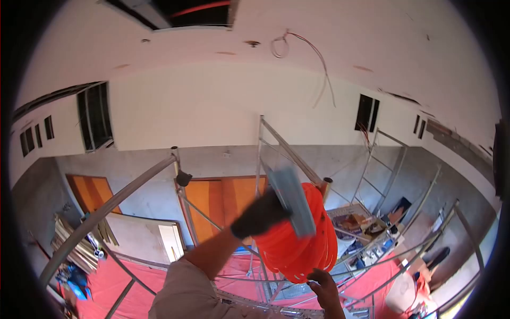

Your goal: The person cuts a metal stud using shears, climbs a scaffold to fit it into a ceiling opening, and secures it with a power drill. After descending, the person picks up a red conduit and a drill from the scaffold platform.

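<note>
Where your left hand (pixel 264 211) is held: forward at mid-view in a dark glove, its fingers apparently closed on one edge of a flat tool (pixel 295 204); blur hides whether they pinch or wrap.
Flat tool: grey-blue, tilted, overlapping the orange bundle (pixel 297 252) in view; you cannot tell whether the two touch. Held by one edge, it presumably leaves you its broad face free.
Orange bundle: rounded, directly before you, its contents unclear; its central place probably keeps it within your reach.
Right hand (pixel 323 290): at the bundle's lower edge, fingers bent and slightly apart; contact cannot be told, though a place so low might suit steadying.
Scaffold frame (pixel 117 204): metal tubes about you, seemingly set to bring you near the ceiling (pixel 180 45).
Red sheet (pixel 122 276): spread below you, likely as a cover.
Wires (pixel 312 47): looped and dangling overhead, probably left long for a fitting.
</note>
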Tool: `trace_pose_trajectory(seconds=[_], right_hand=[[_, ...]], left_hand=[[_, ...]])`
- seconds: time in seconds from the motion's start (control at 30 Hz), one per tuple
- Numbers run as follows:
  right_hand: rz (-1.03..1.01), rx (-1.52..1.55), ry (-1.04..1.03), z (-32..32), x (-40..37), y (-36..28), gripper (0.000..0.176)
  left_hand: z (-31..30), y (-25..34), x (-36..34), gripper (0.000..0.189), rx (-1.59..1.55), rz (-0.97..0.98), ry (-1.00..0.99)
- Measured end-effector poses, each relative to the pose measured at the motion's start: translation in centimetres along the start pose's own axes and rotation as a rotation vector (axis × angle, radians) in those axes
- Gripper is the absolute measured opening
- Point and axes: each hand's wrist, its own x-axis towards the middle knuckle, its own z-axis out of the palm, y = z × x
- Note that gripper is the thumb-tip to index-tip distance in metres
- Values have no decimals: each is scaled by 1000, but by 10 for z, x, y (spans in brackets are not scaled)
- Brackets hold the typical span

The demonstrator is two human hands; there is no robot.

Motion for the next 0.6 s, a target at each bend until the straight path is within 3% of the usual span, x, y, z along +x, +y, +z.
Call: trace_pose_trajectory(seconds=[0.03, 0.07, 0.13, 0.17, 0.23, 0.37, 0.4, 0.43, 0.47, 0.6], right_hand=[[22, -72, -40, 5, 11, 0, 60], [41, -140, -78, 6, 14, -1, 60], [69, -198, -140, 8, 20, -2, 61], [91, -264, -166, 9, 23, -5, 60], [130, -393, -207, 12, 26, -13, 60], [165, -352, -213, 5, 31, 3, 60], [134, -375, -240, -7, 37, 27, 59], [104, -397, -265, -16, 42, 41, 59], [111, -377, -248, -19, 41, 44, 58], [129, -284, -188, -16, 33, 37, 55]], left_hand=[[-33, 8, 16, 43, 92, 286, 163], [-67, 31, 25, 52, 27, 233, 246], [-113, 95, 45, 44, 401, 437, 543], [-128, 135, 57, 42, 123, 434, 580], [-179, 189, 87, 40, -124, 676, 482], [-203, 283, 120, 33, -88, 853, 425], [-244, 298, 146, 30, 187, 990, 448], [-236, 308, 138, 29, 984, 1039, 686], [-227, 318, 130, 28, 1706, 1101, 1080], [-229, 347, 147, 36, 511, 1167, 627]])
